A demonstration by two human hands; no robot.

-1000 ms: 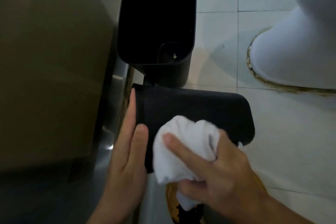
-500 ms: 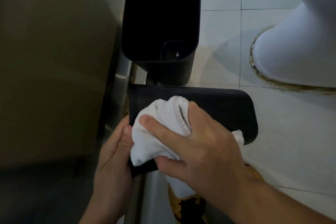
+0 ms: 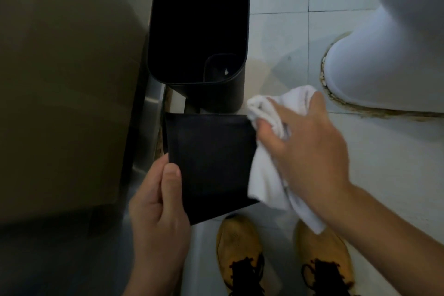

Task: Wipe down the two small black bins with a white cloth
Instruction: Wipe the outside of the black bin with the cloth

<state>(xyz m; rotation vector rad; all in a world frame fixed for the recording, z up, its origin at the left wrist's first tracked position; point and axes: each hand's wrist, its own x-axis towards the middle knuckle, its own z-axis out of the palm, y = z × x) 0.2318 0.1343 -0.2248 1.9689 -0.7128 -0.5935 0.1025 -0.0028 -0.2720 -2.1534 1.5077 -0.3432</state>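
Since a second ago the cloth (image 3: 269, 151) has crossed the held bin (image 3: 211, 163) from its left half to its right end, and the left hand (image 3: 156, 202) has changed from lying flat along the bin's left end to gripping it.

Nearest, two yellow shoes (image 3: 240, 247) stand on the floor (image 3: 384, 163). Just above them the left hand holds the bin off the floor, thumb curled over the near-left corner of its upper face, the other fingers hidden behind. The bin lies on its side, and its dark upper face is now almost wholly uncovered.

At the bin's right end the right hand (image 3: 305, 151) has its grip pinching the bunched cloth, thumb tucked into the folds and fingers spread over the top. The cloth wraps that end and a tail hangs down toward the shoes. Whether it presses the plastic or only touches it, I cannot tell.

Farther off, the second bin (image 3: 235, 89) stands upright on the floor, mouth up, close beside the held one; I cannot tell if they touch. To its left stands a metal-edged panel (image 3: 149, 127); at far right a white toilet base (image 3: 384, 67) meets the tiles.

My reading: one pass along the upper face looks finished, and the right end is being wiped. The remaining faces probably need a turn in the left hand, and the upright bin appears not yet wiped.
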